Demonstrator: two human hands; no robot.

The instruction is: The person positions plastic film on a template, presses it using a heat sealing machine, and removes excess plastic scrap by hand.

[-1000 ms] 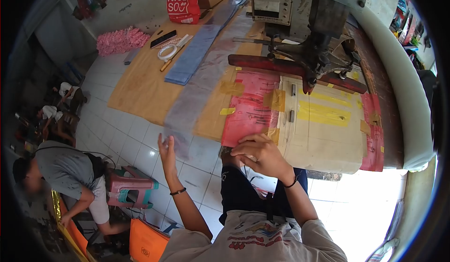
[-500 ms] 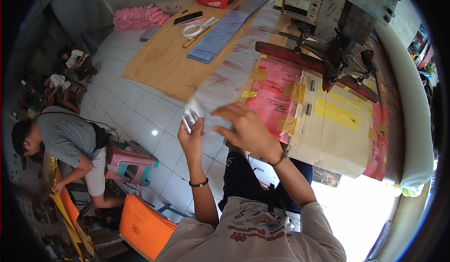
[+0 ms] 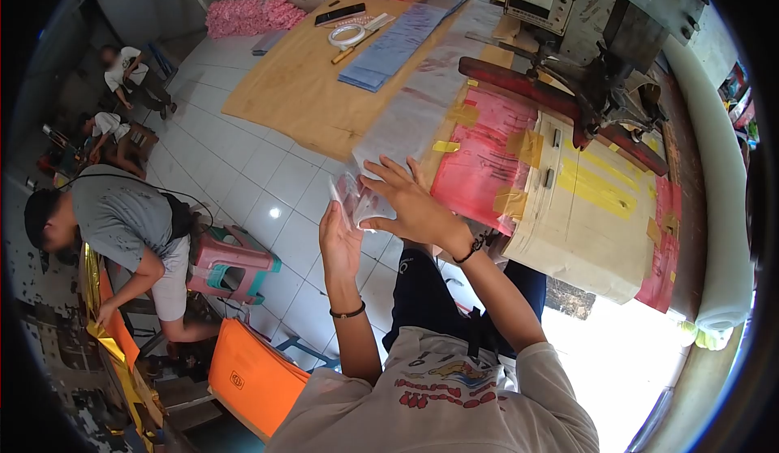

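Note:
A strip of clear plastic film [image 3: 398, 128] runs off the table towards me, its near end bunched between my hands. My left hand [image 3: 341, 238] is closed on that crumpled end, fingers and thumb pointing up. Across the film from it, my right hand [image 3: 422, 210] has its fingers spread and its thumb stretched towards the left hand, touching the plastic. Beside the right hand is the red-covered edge [image 3: 483, 157] of a machine bed, patched with yellow tape. Part of the film is hidden behind my right fingers.
A press-like machine with a red bar [image 3: 519, 88] stands over the pale bed [image 3: 584, 210]. The brown table [image 3: 284, 96] bears blue plastic sheets [image 3: 381, 68], a white tape roll [image 3: 346, 36] and a phone [image 3: 340, 14]. A co-worker [image 3: 122, 218] bends near a stool [image 3: 231, 266] and orange sheets [image 3: 251, 376].
My right hand has come closer to my left, its fingers now spread over the film. The view has shifted slightly. In the background, a person is now standing.

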